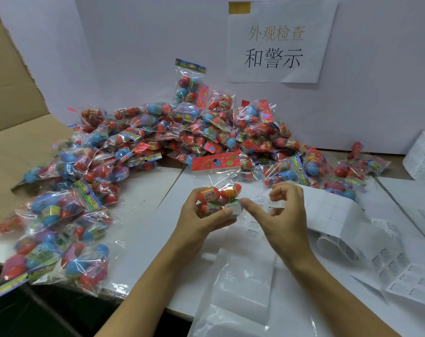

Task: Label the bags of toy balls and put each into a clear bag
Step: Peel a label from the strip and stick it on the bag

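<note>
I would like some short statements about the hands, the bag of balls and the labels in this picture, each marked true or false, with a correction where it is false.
1. The left hand holds a bag of toy balls. True.
2. The held bag already has a white label on it. True; it sits under the left thumb.
3. The right hand grips a pair of scissors. False; it holds no tool and hovers over the label sheet.
4. The pile of bags lies near the person, in front of the hands. False; it lies beyond the hands, against the white wall.
5. A paper sign hangs on the wall. True.
</note>
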Tool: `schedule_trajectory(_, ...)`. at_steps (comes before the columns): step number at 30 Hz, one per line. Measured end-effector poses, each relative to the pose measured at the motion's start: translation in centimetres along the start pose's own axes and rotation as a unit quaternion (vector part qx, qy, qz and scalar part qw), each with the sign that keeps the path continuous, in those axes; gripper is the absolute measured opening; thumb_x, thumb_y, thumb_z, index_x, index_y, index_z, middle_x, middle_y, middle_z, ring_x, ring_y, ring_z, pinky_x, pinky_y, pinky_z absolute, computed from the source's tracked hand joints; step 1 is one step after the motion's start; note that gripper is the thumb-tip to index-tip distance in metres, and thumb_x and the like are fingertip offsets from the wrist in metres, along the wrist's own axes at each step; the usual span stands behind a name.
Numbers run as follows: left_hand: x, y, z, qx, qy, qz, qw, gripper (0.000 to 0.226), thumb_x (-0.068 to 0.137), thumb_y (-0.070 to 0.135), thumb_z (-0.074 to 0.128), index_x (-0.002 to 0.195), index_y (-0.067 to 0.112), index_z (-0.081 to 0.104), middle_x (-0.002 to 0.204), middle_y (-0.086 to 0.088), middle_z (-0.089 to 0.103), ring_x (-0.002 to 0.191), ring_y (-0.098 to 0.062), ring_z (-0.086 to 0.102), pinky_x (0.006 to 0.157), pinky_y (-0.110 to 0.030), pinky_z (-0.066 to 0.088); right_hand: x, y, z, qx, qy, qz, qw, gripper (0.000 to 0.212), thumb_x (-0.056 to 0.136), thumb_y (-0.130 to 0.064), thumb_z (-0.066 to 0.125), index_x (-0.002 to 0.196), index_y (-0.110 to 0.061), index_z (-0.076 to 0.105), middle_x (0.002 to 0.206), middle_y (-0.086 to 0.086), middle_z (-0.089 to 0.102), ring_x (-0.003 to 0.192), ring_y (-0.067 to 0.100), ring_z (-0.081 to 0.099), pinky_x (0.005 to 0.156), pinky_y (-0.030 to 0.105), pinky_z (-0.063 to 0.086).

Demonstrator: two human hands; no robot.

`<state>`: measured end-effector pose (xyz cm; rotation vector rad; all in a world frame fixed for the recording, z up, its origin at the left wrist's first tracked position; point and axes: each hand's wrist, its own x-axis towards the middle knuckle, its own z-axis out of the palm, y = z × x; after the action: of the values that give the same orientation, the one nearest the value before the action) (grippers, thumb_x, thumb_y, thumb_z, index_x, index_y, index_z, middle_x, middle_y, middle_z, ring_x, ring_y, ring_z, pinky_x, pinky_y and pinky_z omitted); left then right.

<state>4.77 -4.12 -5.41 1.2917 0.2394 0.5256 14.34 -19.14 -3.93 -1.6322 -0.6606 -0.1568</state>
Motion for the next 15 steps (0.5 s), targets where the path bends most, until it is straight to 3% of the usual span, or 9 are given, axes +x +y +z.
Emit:
schedule_trajectory(7,-0.1,0.21,0.22,-0.005,-0.015,0.002,1.0,0.055,0.076,0.019,0.088,0.123,0.017,0.059,0.113,-0.01,0.076,0.105,-0.033,0.074,0.082,-0.032,0.061,-0.48,0.42,0.74,-0.007,-0.118,0.034,0.992,0.044,0.074,-0.065,0.064,0.089,-0.024,0.065,0.083,-0.01,0.068,0.083,0.004,0.064,0.066,0.012,0.049)
schedule_trajectory(13,-0.12,0.22,0.15,-0.002,-0.024,-0.006,1.0,0.061,0.073,0.023,0.09,0.125,0.016,0.059,0.116,-0.014,0.074,0.106,-0.036,0.073,0.087,-0.039,0.061,-0.28,0.79,0.42,0.04,-0.13,0.041,0.99,0.018,0.087,-0.04,0.072,0.087,-0.023,0.07,0.08,-0.01,0.071,0.076,0.011,0.067,0.065,0.022,0.055)
schedule_trajectory(15,-0.04,0.2,0.08,0.0,-0.019,-0.006,1.0,0.059,0.073,0.022,0.09,0.123,0.017,0.059,0.113,-0.012,0.075,0.105,-0.036,0.074,0.085,-0.037,0.062,-0.12,0.94,0.44,0.064,-0.136,0.05,0.987,0.01,0.093,-0.027,0.069,0.087,-0.02,0.071,0.079,-0.007,0.071,0.072,0.009,0.066,0.061,0.019,0.052)
